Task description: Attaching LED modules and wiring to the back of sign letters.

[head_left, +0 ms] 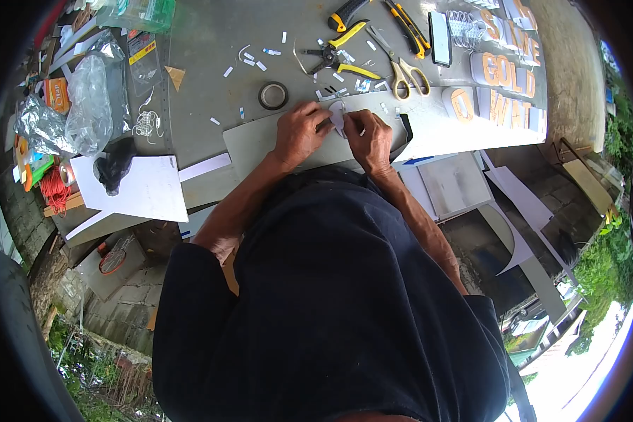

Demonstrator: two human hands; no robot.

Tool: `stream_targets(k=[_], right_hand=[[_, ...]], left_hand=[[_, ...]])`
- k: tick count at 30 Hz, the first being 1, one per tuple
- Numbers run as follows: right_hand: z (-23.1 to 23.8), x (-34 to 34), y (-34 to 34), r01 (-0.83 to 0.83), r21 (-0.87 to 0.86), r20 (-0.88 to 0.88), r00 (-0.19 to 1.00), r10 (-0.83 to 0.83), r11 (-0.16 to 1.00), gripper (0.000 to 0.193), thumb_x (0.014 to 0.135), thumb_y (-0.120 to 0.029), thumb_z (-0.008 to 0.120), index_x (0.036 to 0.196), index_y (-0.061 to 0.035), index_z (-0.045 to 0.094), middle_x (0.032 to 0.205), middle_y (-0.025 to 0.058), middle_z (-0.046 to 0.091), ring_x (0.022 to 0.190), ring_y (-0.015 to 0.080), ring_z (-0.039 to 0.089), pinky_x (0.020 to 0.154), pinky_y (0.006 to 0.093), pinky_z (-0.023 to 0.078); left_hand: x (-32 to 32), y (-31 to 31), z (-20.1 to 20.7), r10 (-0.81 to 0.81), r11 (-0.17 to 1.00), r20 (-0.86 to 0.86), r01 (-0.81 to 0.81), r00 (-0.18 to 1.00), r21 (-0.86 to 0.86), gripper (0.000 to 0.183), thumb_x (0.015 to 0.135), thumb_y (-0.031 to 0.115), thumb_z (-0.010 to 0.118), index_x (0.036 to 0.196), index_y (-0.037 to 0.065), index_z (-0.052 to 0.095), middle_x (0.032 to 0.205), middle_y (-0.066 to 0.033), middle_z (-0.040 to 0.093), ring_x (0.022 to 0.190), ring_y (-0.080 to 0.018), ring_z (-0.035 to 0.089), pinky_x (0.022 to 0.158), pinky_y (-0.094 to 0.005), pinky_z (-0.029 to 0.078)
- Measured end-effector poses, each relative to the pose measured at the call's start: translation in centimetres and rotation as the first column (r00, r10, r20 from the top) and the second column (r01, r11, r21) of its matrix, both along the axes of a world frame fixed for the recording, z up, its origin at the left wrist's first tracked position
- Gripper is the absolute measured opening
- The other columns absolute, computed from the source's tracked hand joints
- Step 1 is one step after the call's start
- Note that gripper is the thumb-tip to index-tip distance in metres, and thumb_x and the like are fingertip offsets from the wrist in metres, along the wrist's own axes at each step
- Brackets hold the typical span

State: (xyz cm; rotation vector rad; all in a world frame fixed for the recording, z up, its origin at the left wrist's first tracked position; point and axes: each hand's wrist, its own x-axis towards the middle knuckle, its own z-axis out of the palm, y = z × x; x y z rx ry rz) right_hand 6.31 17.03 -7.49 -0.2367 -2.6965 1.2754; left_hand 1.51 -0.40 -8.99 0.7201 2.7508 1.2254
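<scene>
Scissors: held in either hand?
No, the scissors lie on the grey table, apart from both the left hand and the right hand.

1. Counter (214,42) beyond the hands (301,133): smooth, kinda metal-looking, dull sheen.
2. Bag (89,105) left of them: crinkly clear plastic, super glossy.
3. Scissors (396,63) past them, rightward: metal blades, plastic-looking handles.
4. Shirt (323,295) below them: matt cloth.

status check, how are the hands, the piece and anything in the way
Left hand and right hand at small white piece, exact grips unclear. Piece partly hidden by fingers. Black tape roll beyond left hand, scissors beyond right.
</scene>
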Motion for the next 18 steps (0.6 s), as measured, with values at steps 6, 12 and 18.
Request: stream_targets(k=[6, 12, 18], right_hand=[[-1.6, 0.2, -0.6, -0.073, 0.113, -0.049, 0.996, 0.078, 0.991, 0.011, 0.084, -0.013, 0.075, 0.084, -0.0067, 0.065, 0.074, 0.0102, 0.067, 0.070, 0.0301, 0.066, 0.062, 0.0434, 0.052], [-2.3, 0.1, -0.8, -0.128, 0.207, -0.166, 0.972, 0.164, 0.970, 0.014, 0.081, -0.008, 0.075, 0.081, -0.0082, 0.061, 0.069, 0.0082, 0.062, 0.066, 0.0281, 0.062, 0.059, 0.0434, 0.051], [-2.5, 0.1, -0.8, -0.117, 0.195, -0.136, 0.980, 0.145, 0.974, 0.014, 0.080, -0.006, 0.074, 0.080, -0.0079, 0.060, 0.069, 0.0088, 0.061, 0.066, 0.0300, 0.061, 0.059, 0.0441, 0.051]], left_hand=[[-0.1, 0.3, -0.5, 0.042, 0.998, -0.043, -0.040, 0.998, 0.054, 0.020, 0.075, 0.013, 0.084, 0.094, 0.010, 0.077, 0.092, -0.0045, 0.069, 0.087, -0.0273, 0.068, 0.074, -0.0385, 0.056], [-0.9, 0.7, -1.1, 0.153, 0.978, 0.242, -0.182, 0.958, 0.100, 0.015, 0.081, 0.010, 0.082, 0.095, 0.006, 0.079, 0.091, -0.0077, 0.076, 0.079, -0.0205, 0.072, 0.070, -0.0335, 0.056], [-2.8, 0.2, -0.1, 0.160, 0.975, 0.423, -0.210, 0.892, 0.075, 0.021, 0.089, 0.021, 0.077, 0.102, 0.004, 0.080, 0.081, -0.0102, 0.077, 0.068, -0.0132, 0.072, 0.062, -0.0275, 0.054]])
